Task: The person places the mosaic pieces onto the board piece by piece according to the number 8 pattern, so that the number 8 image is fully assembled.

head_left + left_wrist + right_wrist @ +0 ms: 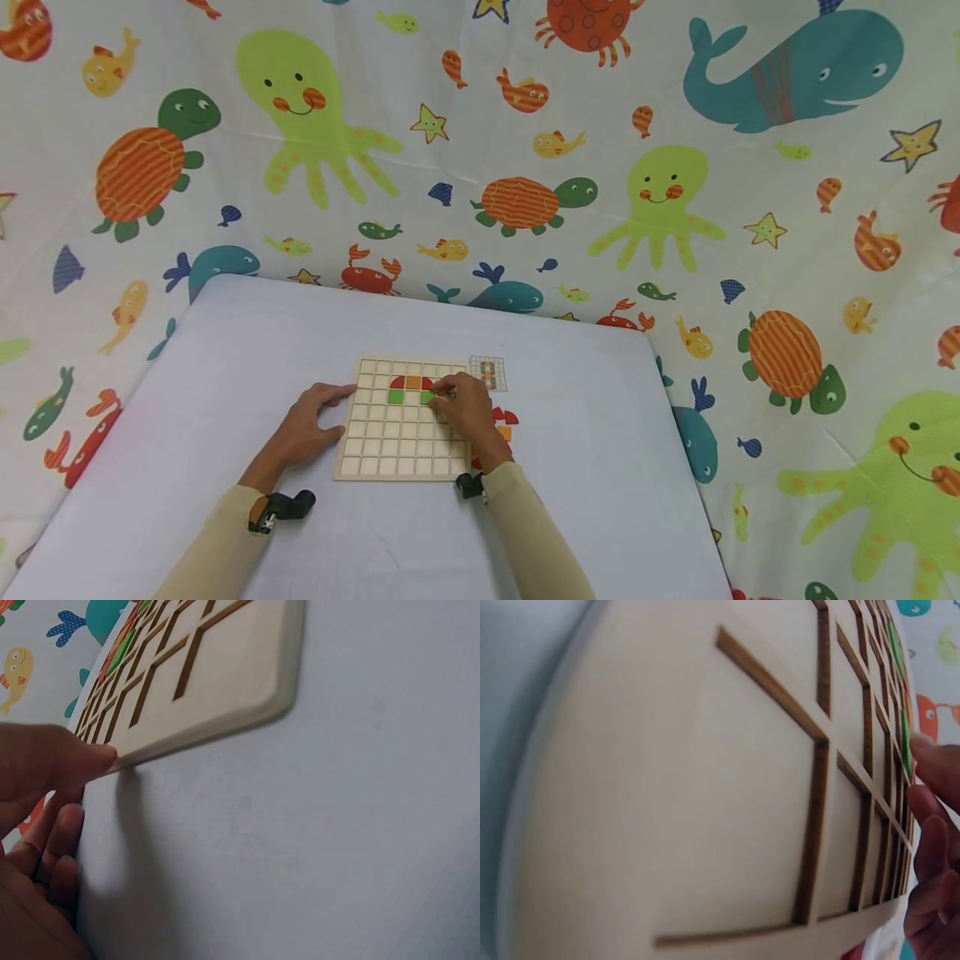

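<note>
The left hand (298,427) touches the left edge of the wooden board (372,446) on the counter (600,467), its grip relaxed. In the board lie two green squares (395,397); the right hand (468,410) touches the right one, but I cannot tell whether its grip pinches it.

left hand (303,425) spread, right hand (468,414) curled

kinda kid-themed spot, sea-creature-print cloth (480,137) hanging behind and beside a plain white table (592,433), home or studio, honestly can't tell
</note>
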`<state>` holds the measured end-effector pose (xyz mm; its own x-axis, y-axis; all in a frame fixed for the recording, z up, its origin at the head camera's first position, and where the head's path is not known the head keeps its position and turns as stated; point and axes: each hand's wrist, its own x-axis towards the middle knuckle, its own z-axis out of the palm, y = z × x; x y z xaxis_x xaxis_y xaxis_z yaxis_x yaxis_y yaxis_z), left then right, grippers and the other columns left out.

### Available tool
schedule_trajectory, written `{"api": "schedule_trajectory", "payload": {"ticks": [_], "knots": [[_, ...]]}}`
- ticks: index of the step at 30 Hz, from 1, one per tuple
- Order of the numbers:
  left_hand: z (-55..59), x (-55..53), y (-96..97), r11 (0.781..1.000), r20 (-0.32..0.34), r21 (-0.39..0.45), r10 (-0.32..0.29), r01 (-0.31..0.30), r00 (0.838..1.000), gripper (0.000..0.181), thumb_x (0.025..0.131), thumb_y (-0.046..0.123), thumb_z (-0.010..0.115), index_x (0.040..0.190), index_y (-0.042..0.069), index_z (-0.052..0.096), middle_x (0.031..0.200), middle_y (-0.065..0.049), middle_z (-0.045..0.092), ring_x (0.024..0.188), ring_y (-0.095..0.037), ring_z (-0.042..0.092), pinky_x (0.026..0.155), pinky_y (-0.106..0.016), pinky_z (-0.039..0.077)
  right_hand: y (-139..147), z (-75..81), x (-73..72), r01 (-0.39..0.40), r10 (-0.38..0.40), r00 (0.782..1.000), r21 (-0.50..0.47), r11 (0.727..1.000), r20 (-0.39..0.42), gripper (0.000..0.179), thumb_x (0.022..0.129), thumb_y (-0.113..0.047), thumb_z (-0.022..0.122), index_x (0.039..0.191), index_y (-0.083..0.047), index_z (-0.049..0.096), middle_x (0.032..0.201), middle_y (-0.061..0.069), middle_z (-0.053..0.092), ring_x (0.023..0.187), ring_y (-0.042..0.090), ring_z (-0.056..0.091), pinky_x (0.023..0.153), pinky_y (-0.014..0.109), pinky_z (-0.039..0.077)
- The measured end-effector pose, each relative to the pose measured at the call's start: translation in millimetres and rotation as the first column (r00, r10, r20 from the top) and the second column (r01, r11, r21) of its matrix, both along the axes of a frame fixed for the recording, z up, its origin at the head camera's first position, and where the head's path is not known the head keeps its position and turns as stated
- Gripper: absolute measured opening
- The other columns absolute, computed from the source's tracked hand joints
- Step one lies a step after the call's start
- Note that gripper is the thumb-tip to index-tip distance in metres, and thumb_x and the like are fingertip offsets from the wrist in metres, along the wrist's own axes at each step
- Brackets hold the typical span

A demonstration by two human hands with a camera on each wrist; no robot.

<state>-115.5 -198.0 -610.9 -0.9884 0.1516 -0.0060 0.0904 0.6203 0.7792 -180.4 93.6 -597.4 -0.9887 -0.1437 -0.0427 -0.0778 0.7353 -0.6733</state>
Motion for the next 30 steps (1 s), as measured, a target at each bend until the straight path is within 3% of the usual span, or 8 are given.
{"api": "schedule_trajectory", "payload": {"ticks": [7, 18, 24, 30], "knots": [[-1.0, -1.2, 0.3, 1.000, 0.006, -0.001, -0.004, 0.004, 1.000, 0.070, 0.087, -0.001, 0.075, 0.153, 0.007, 0.055, 0.143, -0.022, 0.056, 0.126, -0.040, 0.055, 0.113, -0.062, 0.043, -4, -3.2, 2.3, 0.032, -0.031, 0.999, 0.024, 0.999, -0.025, 0.006, 0.089, -0.022, 0.086, 0.095, -0.023, 0.082, 0.098, -0.007, 0.071, 0.087, 0.009, 0.059, 0.073, 0.027, 0.051], [-1.6, -1.9, -2.1, 1.000, 0.010, -0.009, -0.009, 0.009, 1.000, 0.070, 0.086, -0.002, 0.075, 0.153, 0.006, 0.055, 0.144, -0.023, 0.055, 0.126, -0.040, 0.054, 0.112, -0.062, 0.043, -10, -3.5, 2.7, 0.066, -0.064, 0.998, 0.053, 0.996, -0.026, 0.008, 0.089, -0.023, 0.086, 0.096, -0.023, 0.082, 0.093, -0.008, 0.071, 0.087, 0.009, 0.061, 0.079, 0.029, 0.053], [-1.1, -1.2, 0.0, 1.000, 0.006, 0.003, -0.008, 0.008, 1.000, 0.070, 0.086, -0.002, 0.076, 0.153, 0.006, 0.056, 0.143, -0.023, 0.056, 0.125, -0.039, 0.054, 0.112, -0.062, 0.044, 3, 2.0, 8.1, 0.047, -0.050, 0.998, -0.074, 0.996, -0.047, 0.013, 0.089, -0.020, 0.084, 0.102, -0.020, 0.081, 0.097, -0.003, 0.073, 0.087, 0.011, 0.061, 0.075, 0.026, 0.052], [-0.8, -0.9, -0.7, 1.000, 0.006, -0.004, -0.002, 0.002, 1.000, 0.070, 0.086, -0.001, 0.076, 0.153, 0.006, 0.056, 0.143, -0.022, 0.056, 0.124, -0.039, 0.054, 0.111, -0.062, 0.044, 35, 6.5, 11.0, 0.063, -0.073, 0.996, -0.193, 0.979, -0.045, 0.016, 0.091, -0.017, 0.082, 0.107, -0.017, 0.081, 0.099, 0.001, 0.074, 0.076, 0.013, 0.058, 0.065, 0.025, 0.052]]}}
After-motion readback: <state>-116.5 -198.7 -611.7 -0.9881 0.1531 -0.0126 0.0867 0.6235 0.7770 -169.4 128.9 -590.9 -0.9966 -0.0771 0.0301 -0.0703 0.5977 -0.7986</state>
